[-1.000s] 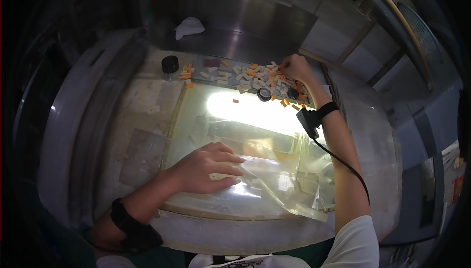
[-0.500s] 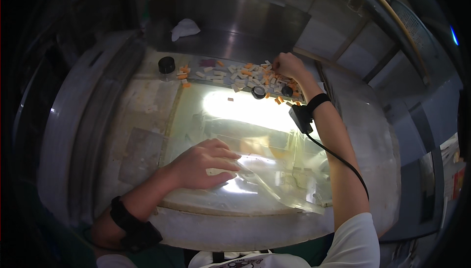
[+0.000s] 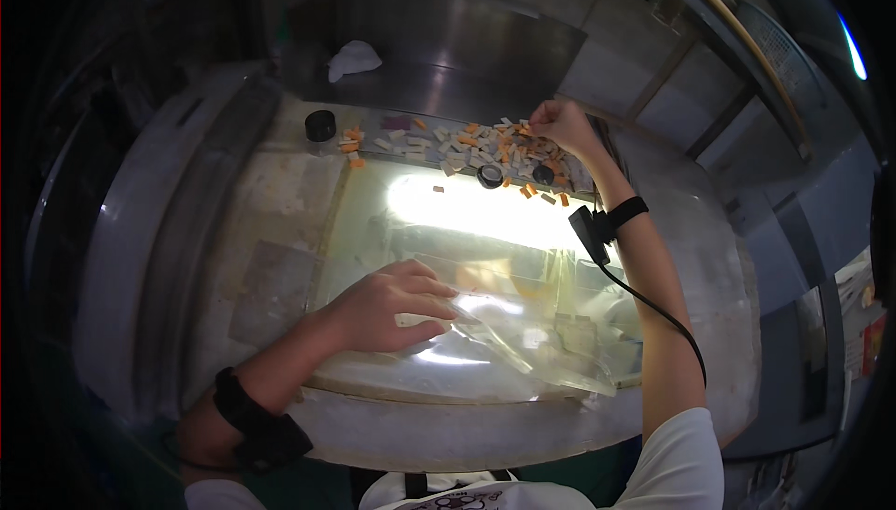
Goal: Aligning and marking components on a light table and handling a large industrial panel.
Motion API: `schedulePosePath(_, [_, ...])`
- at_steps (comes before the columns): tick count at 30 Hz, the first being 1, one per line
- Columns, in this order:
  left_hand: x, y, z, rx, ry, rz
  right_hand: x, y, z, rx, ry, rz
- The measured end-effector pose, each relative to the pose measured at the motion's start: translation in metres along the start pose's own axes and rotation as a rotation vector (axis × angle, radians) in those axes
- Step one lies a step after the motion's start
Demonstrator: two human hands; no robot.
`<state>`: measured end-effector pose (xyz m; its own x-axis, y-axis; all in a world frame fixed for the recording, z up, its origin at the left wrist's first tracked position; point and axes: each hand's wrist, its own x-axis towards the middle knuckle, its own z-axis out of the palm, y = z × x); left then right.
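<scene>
My left hand (image 3: 392,309) lies with fingers stretched and spread on clear plastic film (image 3: 495,342), over the glowing light table (image 3: 373,230). At the far right, my right hand (image 3: 565,127) is pinched closed by the edge of a scattered heap of small white and orange pieces (image 3: 481,146). Whatever is between its fingertips is too small to make out. A dark round cap with a pale middle (image 3: 490,176) and a black round piece (image 3: 543,174) sit among the pieces. One small brown piece (image 3: 439,189) lies alone on the lit surface.
A jar with a black lid (image 3: 320,125) stands at the far left beside more orange pieces (image 3: 351,141). Behind rises a metal panel (image 3: 448,39), with a crumpled white cloth or bag (image 3: 354,59) before it. A black cable (image 3: 653,305) runs along my right forearm.
My right hand has moved slightly right along the far edge of the heap, and its forearm has swung right. My left hand stays nearly in place on the film.
</scene>
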<state>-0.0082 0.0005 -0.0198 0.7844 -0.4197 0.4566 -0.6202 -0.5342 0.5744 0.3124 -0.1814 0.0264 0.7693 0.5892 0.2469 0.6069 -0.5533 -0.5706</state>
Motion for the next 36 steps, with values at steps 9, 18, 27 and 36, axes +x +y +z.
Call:
schedulePosePath(9, [-0.003,-0.003,0.005,-0.032,0.018,-0.018,-0.02,-0.013,0.005,0.181,-0.078,0.008])
schedulePosePath(18, [-0.003,-0.004,0.0,-0.05,0.001,-0.032,-0.115,-0.092,0.008,0.021,-0.394,-0.244])
schedulePosePath(27, [0.0,0.001,-0.001,-0.073,0.011,-0.042,-0.152,-0.119,0.032,0.024,-0.532,-0.414])
schedulePosePath(36, [-0.002,0.0,-0.002,-0.055,0.004,-0.041,-0.147,-0.125,0.046,-0.122,-0.61,-0.659])
